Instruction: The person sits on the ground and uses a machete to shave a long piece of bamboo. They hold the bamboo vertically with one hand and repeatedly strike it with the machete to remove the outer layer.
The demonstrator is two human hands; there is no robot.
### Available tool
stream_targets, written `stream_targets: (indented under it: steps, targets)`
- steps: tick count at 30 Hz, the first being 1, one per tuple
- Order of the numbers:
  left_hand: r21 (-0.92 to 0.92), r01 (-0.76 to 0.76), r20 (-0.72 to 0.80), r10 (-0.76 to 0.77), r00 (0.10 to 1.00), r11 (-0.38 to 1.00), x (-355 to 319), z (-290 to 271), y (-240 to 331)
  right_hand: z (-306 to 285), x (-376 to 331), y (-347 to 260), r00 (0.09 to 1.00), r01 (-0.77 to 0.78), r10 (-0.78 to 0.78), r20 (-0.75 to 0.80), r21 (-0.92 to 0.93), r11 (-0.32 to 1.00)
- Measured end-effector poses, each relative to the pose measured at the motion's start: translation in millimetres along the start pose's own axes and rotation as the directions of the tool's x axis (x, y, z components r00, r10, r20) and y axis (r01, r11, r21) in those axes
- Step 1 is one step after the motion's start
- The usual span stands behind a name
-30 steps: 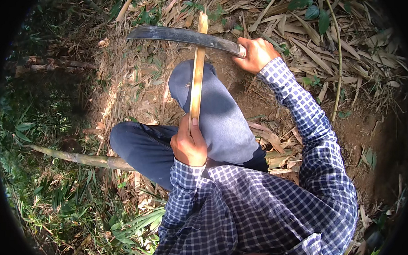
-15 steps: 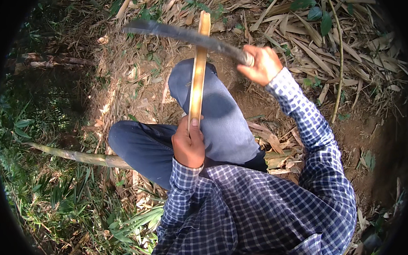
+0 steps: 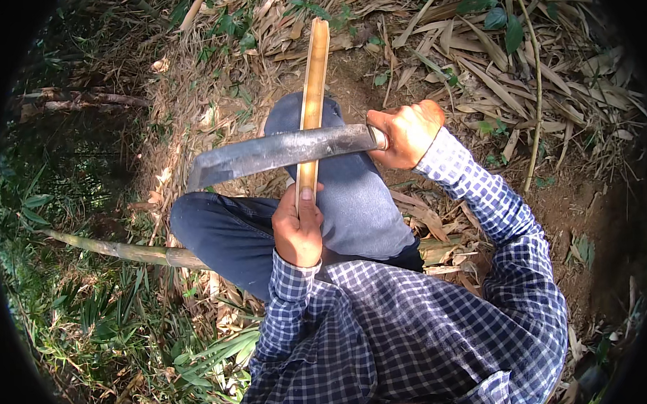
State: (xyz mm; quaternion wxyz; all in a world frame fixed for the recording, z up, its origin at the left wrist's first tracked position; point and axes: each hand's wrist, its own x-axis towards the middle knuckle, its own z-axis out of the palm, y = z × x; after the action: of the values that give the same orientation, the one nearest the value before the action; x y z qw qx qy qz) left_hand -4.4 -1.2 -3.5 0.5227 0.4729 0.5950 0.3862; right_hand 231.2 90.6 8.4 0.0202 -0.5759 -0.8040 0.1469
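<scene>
Compared with a moment ago, the blade [image 3: 282, 152] is now sitting lower on the bamboo strip [image 3: 311, 103], having come down from near the strip's far end to a spot just above the left hand [image 3: 297, 228], and the right hand [image 3: 405, 133] has come down and nearer with it. That right hand is wrapping tightly around the knife's handle, fingers fully curled, so the long grey blade is lying crosswise, pointing to the person's left and crossing over the strip. The left hand is closing in a fist around the near end of the pale strip, thumb pressing flat along its face, holding it upright and slightly tilted away over the raised knee [image 3: 337, 180] in dark blue trousers. Whether the edge is biting into the bamboo or only resting against it, I cannot tell. Both forearms are showing in a blue and white checked shirt [image 3: 413, 327]. Behind the legs a thicker green bamboo pole [image 3: 118, 248] is lying on the ground, running out to the left through grass [image 3: 114, 330]. Dry leaves [image 3: 475, 61] and bare brown soil [image 3: 573, 214] are covering the slope ahead and to the right. No containers are showing anywhere in view.
</scene>
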Motion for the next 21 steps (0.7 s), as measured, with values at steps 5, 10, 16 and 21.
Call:
stream_targets:
  steps: [5,10,16,21]
  targets:
    - [-0.034,0.024,0.009,-0.024,1.0,0.999,0,1,1,7,21,25,0.986,-0.096,0.111,-0.126,0.121,0.988]
    - [-0.012,0.024,-0.022,-0.025,0.999,1.0,-4,3,-2,1,6,16,1.0,-0.018,0.018,-0.017,0.04,0.999]
    - [-0.059,0.041,0.016,-0.04,0.999,0.997,-3,2,2,3,35,36,0.986,-0.142,0.153,-0.065,0.154,0.978]
    - [-0.014,0.044,-0.014,-0.044,0.999,0.999,-5,0,-1,3,27,34,0.996,0.014,-0.003,-0.089,0.133,0.991]
